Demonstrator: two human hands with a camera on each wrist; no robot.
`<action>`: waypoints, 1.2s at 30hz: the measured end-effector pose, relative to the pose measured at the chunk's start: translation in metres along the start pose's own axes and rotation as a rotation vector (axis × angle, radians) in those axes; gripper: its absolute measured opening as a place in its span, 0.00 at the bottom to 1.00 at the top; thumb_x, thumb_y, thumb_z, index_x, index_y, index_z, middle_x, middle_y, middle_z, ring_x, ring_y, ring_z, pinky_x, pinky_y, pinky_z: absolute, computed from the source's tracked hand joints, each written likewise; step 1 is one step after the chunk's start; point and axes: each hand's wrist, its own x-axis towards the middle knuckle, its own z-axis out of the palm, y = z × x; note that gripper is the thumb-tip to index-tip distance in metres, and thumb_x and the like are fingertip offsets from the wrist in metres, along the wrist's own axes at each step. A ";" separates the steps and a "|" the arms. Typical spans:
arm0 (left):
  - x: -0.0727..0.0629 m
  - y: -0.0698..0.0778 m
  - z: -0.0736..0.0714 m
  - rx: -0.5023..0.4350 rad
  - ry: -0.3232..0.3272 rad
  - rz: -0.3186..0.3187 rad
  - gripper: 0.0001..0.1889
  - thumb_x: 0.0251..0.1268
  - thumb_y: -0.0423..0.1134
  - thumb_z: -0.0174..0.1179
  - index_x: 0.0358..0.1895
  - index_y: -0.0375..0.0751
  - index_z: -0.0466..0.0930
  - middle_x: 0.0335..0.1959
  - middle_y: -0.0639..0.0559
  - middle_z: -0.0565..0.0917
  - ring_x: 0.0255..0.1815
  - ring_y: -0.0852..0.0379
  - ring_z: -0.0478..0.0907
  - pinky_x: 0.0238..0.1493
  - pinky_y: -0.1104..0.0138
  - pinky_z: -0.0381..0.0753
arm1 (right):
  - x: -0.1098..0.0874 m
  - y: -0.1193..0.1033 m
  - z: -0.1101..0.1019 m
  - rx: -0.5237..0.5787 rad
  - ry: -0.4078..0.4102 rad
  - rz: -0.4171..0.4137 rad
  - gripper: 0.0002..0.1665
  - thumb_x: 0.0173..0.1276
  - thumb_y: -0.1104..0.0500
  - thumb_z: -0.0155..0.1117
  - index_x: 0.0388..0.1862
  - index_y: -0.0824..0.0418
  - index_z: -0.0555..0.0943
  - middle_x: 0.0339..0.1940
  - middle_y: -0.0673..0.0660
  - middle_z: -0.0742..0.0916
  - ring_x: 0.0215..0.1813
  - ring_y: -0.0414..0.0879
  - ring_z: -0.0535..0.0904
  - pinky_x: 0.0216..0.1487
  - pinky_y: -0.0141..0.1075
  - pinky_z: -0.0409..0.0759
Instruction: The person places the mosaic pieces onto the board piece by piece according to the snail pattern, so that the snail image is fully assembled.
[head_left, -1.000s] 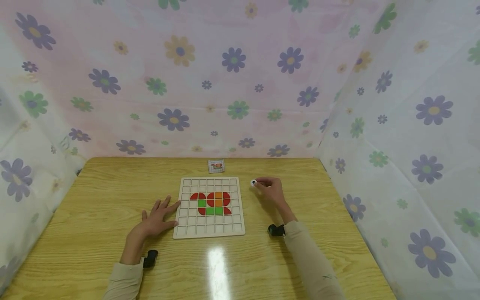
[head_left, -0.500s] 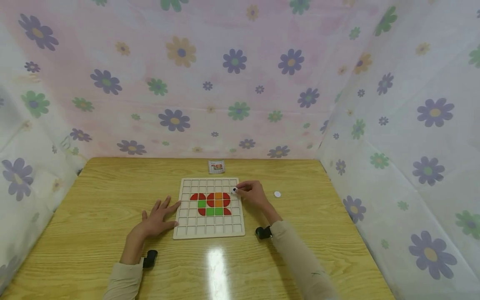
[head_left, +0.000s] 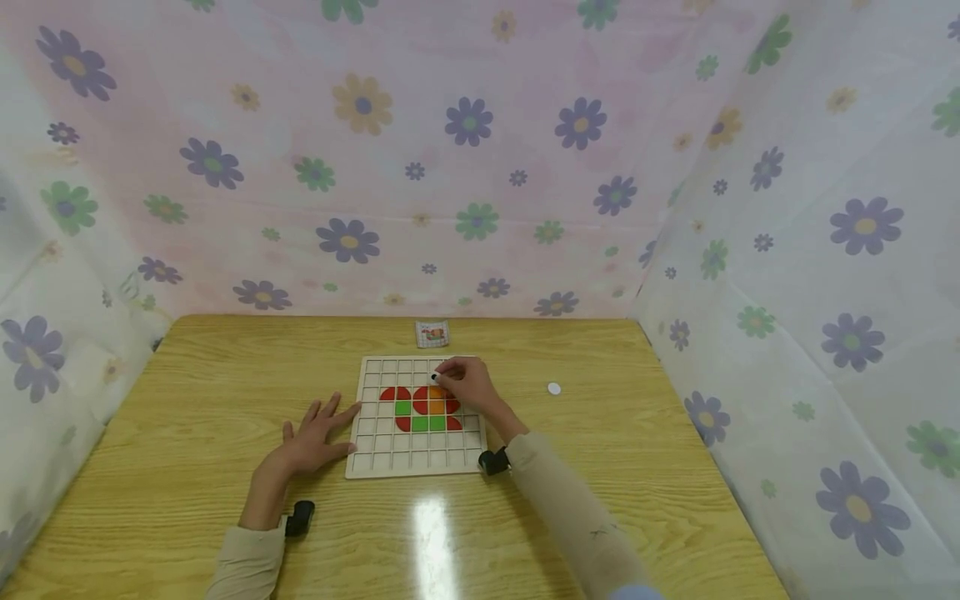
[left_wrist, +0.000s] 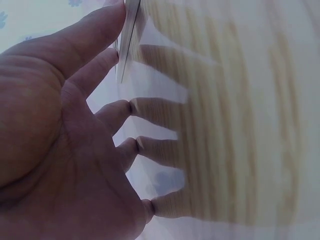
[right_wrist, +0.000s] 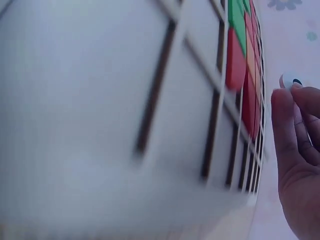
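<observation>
My right hand pinches a small white disc with a black dot between thumb and fingertips, held over the upper part of the gridded board. Red, orange and green tiles fill several cells in the middle of that board. On the left, my left hand lies with its fingers spread; thumb and index finger touch the board's left edge. In the left wrist view its other fingertips rest on the wooden table.
A small picture card lies behind the board. To the right, a plain white disc lies on the table. Flowered cloth hangs behind and at both sides.
My right hand has moved left with the dotted disc, from the table right of the board to above its upper cells. The left hand has stayed in place.
</observation>
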 end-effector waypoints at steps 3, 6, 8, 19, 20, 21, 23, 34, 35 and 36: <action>0.000 0.000 0.000 -0.004 0.000 0.000 0.37 0.71 0.45 0.64 0.79 0.40 0.60 0.81 0.27 0.44 0.78 0.20 0.32 0.61 0.19 0.25 | 0.006 -0.005 0.010 0.005 -0.014 0.000 0.07 0.73 0.68 0.63 0.45 0.70 0.86 0.38 0.65 0.89 0.37 0.48 0.87 0.38 0.34 0.85; 0.000 0.000 0.000 -0.004 0.003 -0.001 0.38 0.71 0.45 0.64 0.79 0.40 0.60 0.81 0.27 0.44 0.78 0.20 0.32 0.61 0.19 0.25 | 0.015 -0.009 0.019 0.021 -0.024 0.019 0.08 0.74 0.67 0.63 0.46 0.69 0.86 0.39 0.64 0.89 0.37 0.48 0.87 0.39 0.33 0.85; 0.000 0.000 -0.001 -0.002 0.006 -0.003 0.38 0.71 0.45 0.64 0.79 0.40 0.60 0.81 0.27 0.44 0.78 0.20 0.32 0.61 0.19 0.25 | 0.021 -0.012 0.025 0.042 -0.029 0.028 0.08 0.74 0.67 0.63 0.46 0.70 0.85 0.39 0.65 0.89 0.36 0.49 0.87 0.38 0.33 0.85; 0.001 -0.003 -0.001 -0.010 0.005 -0.002 0.38 0.71 0.46 0.64 0.79 0.41 0.60 0.81 0.27 0.43 0.79 0.20 0.32 0.61 0.19 0.25 | 0.032 -0.016 0.046 -0.060 -0.078 0.093 0.08 0.75 0.64 0.63 0.45 0.66 0.87 0.40 0.61 0.89 0.37 0.46 0.84 0.39 0.33 0.83; 0.001 -0.002 -0.001 -0.009 0.004 -0.002 0.38 0.71 0.46 0.64 0.79 0.41 0.60 0.81 0.27 0.43 0.79 0.20 0.32 0.61 0.19 0.25 | 0.032 -0.016 0.047 -0.074 -0.079 0.098 0.08 0.75 0.64 0.63 0.45 0.66 0.87 0.40 0.60 0.89 0.38 0.45 0.84 0.40 0.33 0.83; 0.001 -0.002 -0.001 -0.008 0.003 -0.003 0.38 0.71 0.47 0.64 0.79 0.41 0.60 0.81 0.27 0.43 0.79 0.21 0.32 0.61 0.19 0.25 | 0.032 -0.015 0.048 -0.082 -0.074 0.099 0.08 0.75 0.64 0.63 0.45 0.66 0.87 0.40 0.60 0.89 0.38 0.45 0.84 0.40 0.34 0.84; 0.001 -0.001 -0.001 -0.005 0.001 -0.006 0.38 0.71 0.47 0.64 0.79 0.41 0.60 0.81 0.28 0.43 0.79 0.21 0.32 0.61 0.19 0.25 | 0.032 -0.015 0.051 -0.101 -0.061 0.100 0.08 0.75 0.64 0.63 0.45 0.66 0.88 0.41 0.60 0.89 0.39 0.46 0.85 0.41 0.34 0.84; 0.002 -0.001 0.000 0.003 0.002 -0.008 0.38 0.71 0.48 0.64 0.79 0.42 0.60 0.81 0.28 0.43 0.79 0.20 0.32 0.61 0.19 0.26 | 0.034 -0.017 0.055 -0.142 -0.024 0.113 0.08 0.74 0.64 0.65 0.44 0.66 0.89 0.38 0.60 0.90 0.35 0.44 0.84 0.36 0.31 0.83; 0.002 -0.001 -0.001 0.001 0.002 -0.007 0.38 0.71 0.48 0.64 0.79 0.42 0.60 0.81 0.28 0.43 0.79 0.20 0.32 0.61 0.19 0.25 | 0.034 -0.017 0.055 -0.141 -0.023 0.113 0.08 0.73 0.64 0.66 0.44 0.67 0.89 0.37 0.61 0.90 0.34 0.44 0.84 0.35 0.31 0.82; 0.003 -0.001 -0.001 0.000 0.002 -0.006 0.38 0.71 0.48 0.64 0.79 0.42 0.60 0.81 0.28 0.43 0.79 0.20 0.32 0.61 0.19 0.25 | 0.034 -0.017 0.054 -0.140 -0.025 0.114 0.08 0.73 0.64 0.66 0.44 0.67 0.89 0.37 0.61 0.90 0.34 0.44 0.84 0.36 0.31 0.82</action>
